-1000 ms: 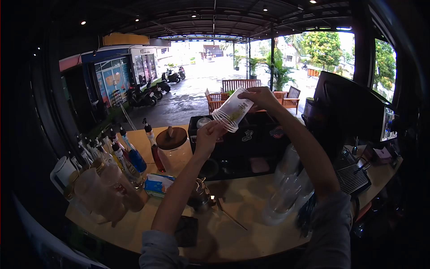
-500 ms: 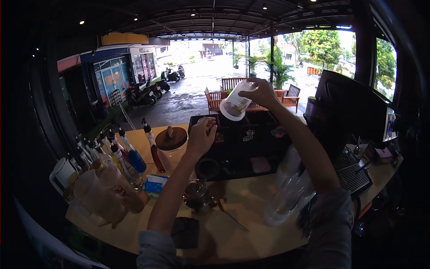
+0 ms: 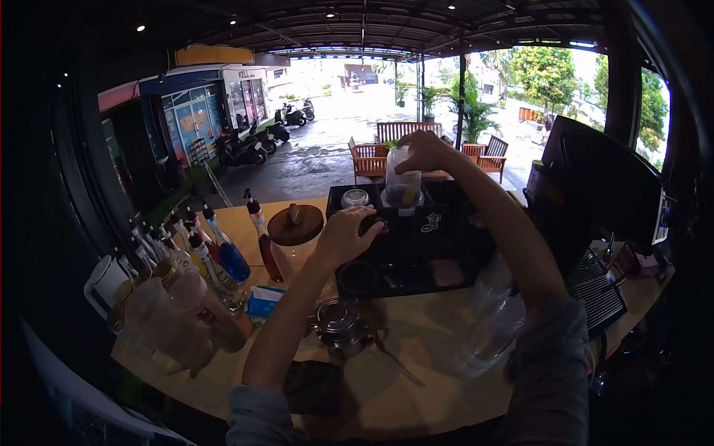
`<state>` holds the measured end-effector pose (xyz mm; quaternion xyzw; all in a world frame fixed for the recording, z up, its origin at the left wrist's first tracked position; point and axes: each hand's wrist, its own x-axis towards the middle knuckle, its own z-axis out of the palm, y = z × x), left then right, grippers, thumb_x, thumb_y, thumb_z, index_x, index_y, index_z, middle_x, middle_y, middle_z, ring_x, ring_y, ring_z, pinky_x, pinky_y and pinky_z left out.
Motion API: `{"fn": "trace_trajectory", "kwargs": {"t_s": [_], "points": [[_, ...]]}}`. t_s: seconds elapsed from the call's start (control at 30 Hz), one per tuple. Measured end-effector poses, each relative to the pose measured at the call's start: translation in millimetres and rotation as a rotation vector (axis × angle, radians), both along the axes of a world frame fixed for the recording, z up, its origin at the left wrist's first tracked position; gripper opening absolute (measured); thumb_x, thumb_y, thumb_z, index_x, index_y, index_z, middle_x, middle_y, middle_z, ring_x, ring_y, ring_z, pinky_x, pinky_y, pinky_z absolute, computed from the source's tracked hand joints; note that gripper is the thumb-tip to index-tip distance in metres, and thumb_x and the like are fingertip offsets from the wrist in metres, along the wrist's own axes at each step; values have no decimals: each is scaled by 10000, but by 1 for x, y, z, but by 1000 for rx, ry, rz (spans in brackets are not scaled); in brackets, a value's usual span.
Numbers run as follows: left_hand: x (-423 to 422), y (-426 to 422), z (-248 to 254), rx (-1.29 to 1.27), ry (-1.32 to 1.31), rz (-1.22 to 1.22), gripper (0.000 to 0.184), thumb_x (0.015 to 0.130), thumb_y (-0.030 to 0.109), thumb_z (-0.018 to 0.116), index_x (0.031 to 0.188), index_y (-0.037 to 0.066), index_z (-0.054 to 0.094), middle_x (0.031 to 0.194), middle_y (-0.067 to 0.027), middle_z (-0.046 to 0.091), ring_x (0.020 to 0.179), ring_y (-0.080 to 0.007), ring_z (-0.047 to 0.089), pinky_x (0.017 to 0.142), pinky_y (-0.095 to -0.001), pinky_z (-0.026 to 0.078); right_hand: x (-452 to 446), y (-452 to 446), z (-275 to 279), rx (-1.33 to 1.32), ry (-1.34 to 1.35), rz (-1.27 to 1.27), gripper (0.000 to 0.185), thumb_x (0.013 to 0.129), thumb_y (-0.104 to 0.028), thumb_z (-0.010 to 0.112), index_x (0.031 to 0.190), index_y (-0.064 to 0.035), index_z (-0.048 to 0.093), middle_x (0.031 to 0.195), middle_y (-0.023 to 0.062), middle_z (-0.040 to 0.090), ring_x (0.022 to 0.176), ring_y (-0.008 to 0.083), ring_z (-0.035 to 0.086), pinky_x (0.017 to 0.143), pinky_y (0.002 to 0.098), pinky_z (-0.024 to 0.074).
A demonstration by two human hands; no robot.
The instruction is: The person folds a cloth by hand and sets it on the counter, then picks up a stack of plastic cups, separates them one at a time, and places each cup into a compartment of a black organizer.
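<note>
My right hand (image 3: 424, 154) grips the upper part of a clear plastic container (image 3: 403, 186), which stands nearly upright at the black organizer (image 3: 465, 241). Something yellow-green shows through its lower part; whether that is inside it, I cannot tell. My left hand (image 3: 349, 236) is held over the organizer's front left with thumb and fingers apart, holding nothing visible. Just beyond those fingers sits a small clear glass jar (image 3: 356, 198). Left of this hand is a large glass jar with a round wooden lid (image 3: 295, 224).
Several pump bottles (image 3: 227, 249) and clear pitchers (image 3: 167, 320) crowd the counter's left. A metal-and-glass pot (image 3: 340, 323) and a long thin spoon-like utensil (image 3: 401, 364) lie nearer me. Stacked clear cups (image 3: 491, 334), a monitor (image 3: 602, 178) and a drip tray (image 3: 595, 286) stand right.
My right hand has lowered the clear container from a tilted hold in the air to nearly upright at the organizer. My left hand has drawn back from the small jar, its fingers more spread.
</note>
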<state>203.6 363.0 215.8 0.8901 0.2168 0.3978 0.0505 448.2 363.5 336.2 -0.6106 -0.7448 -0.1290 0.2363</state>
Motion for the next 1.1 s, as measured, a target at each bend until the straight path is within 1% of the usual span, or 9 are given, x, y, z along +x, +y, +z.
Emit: {"fn": "trace_trajectory", "kwargs": {"t_s": [0.1, 0.27, 0.33, 0.37, 0.7, 0.77, 0.9, 0.97, 1.1], "points": [[0, -1, 0, 14, -12, -25, 404, 839, 331, 631, 1074, 3, 638, 1131, -168, 636, 1097, -309, 585, 973, -382, 436, 1, 3, -13, -117, -86, 2, 754, 517, -506, 778, 1103, -50, 646, 1047, 198, 651, 957, 323, 632, 869, 383, 498], [0, -1, 0, 15, -14, -24, 416, 816, 316, 665, 1085, 0, 631, 1159, -171, 622, 1080, -313, 595, 941, -387, 462, -1, 20, -55, -235, -130, 38, 668, 575, -456, 767, 1067, -20, 651, 1006, 185, 666, 944, 318, 641, 850, 385, 507], [0, -1, -2, 40, -35, -33, 421, 806, 327, 672, 1060, -6, 638, 1133, -168, 631, 1046, -310, 607, 919, -387, 472, -10, 19, -63, -441, -50, -68, 601, 585, -405, 774, 1014, -1, 656, 989, 183, 669, 933, 305, 645, 842, 381, 510], [0, -1, -2, 64, -59, -44, 426, 796, 339, 678, 1036, -12, 645, 1108, -165, 641, 1013, -308, 619, 898, -386, 482, -14, 21, -62, -474, -46, -126, 610, 574, -388, 793, 1027, -8, 645, 1067, 171, 647, 967, 273, 640, 849, 353, 525], [1, -2, -5, 121, -48, -28, 431, 772, 324, 688, 1038, -11, 638, 1127, -168, 628, 1026, -309, 610, 903, -387, 480, -18, 6, -51, -577, 4, -234, 588, 587, -407, 790, 996, -1, 670, 1039, 168, 661, 920, 242, 657, 803, 339, 540], [0, -4, -3, 79, -3, -13, 476, 775, 328, 683, 1108, -2, 603, 1123, -175, 624, 1015, -314, 614, 904, -395, 476, -20, -8, -41, -584, 13, -182, 569, 623, -424, 763, 997, -3, 679, 1022, 168, 668, 902, 248, 660, 788, 348, 536], [2, -21, 8, 74, 62, 49, 542, 805, 321, 651, 1231, 23, 499, 1132, -165, 600, 994, -345, 609, 882, -432, 473, -14, -25, -37, -392, -99, -26, 451, 697, -376, 708, 941, 3, 679, 970, 178, 671, 883, 276, 659, 771, 372, 529], [7, -40, 9, 24, 39, -21, 533, 815, 306, 656, 1244, 36, 491, 1140, -168, 596, 1035, -340, 593, 896, -411, 468, -18, -53, -35, -86, -215, 217, 270, 753, -274, 687, 838, -20, 663, 825, 133, 659, 778, 263, 646, 719, 371, 507], [21, -97, 0, -4, -26, -212, 436, 834, 239, 660, 1189, 22, 531, 1125, -152, 594, 1050, -304, 593, 911, -368, 463, -43, -141, -32, 2, -105, 92, 204, 814, -233, 651, 749, -44, 608, 755, 109, 624, 723, 272, 628, 652, 397, 481]]}}
